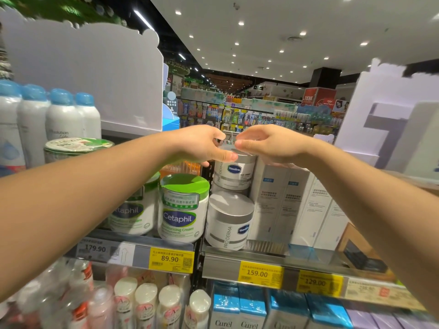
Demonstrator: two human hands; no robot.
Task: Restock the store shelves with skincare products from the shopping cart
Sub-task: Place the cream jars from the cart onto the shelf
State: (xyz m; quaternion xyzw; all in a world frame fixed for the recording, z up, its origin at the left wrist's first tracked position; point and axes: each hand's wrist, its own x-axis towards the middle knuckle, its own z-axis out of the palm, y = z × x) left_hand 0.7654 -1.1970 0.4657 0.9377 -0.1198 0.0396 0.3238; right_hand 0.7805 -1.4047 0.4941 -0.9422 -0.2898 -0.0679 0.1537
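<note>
A white Vaseline Pro Derma jar [234,173] with a silver lid stands stacked on a second, identical jar [229,222] on the middle shelf [221,261]. My left hand [204,144] grips the upper jar's lid from the left, thumb on its front rim and fingers over the top. My right hand [268,146] closes on the same lid from the right, fingertips meeting the left hand's. The back of the jar top is hidden by both hands. No shopping cart is in view.
Green-lidded Cetaphil jars [184,210] stand just left of the stack, and tall white boxes [285,198] just right. Blue-capped spray cans [64,115] fill the upper left shelf. Curel boxes [237,309] and pink bottles [147,302] sit below. An aisle runs behind.
</note>
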